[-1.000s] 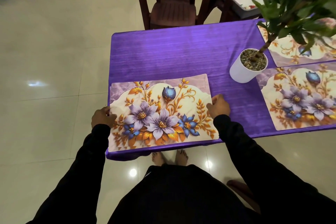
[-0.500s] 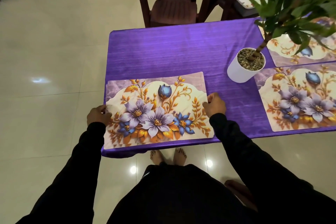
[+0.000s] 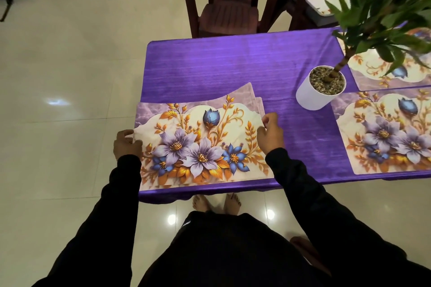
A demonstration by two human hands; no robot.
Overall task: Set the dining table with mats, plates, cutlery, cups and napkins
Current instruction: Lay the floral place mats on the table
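Stack of mats [image 3: 200, 142] is sitting lower centre, long axis running left-right, between both hands: left hand [image 3: 127, 144] pinching its left edge, right hand [image 3: 270, 134] peeling the right corner.

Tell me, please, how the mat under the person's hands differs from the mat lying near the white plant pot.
The mat under the hands has its far right corner raised, with edges of more mats showing beneath; the mat by the pot lies flat and single. The left hand and right hand grip the first mat's short edges; nothing touches the second. The first sits at the table's left end, the second right of the white pot. Both share one floral print.
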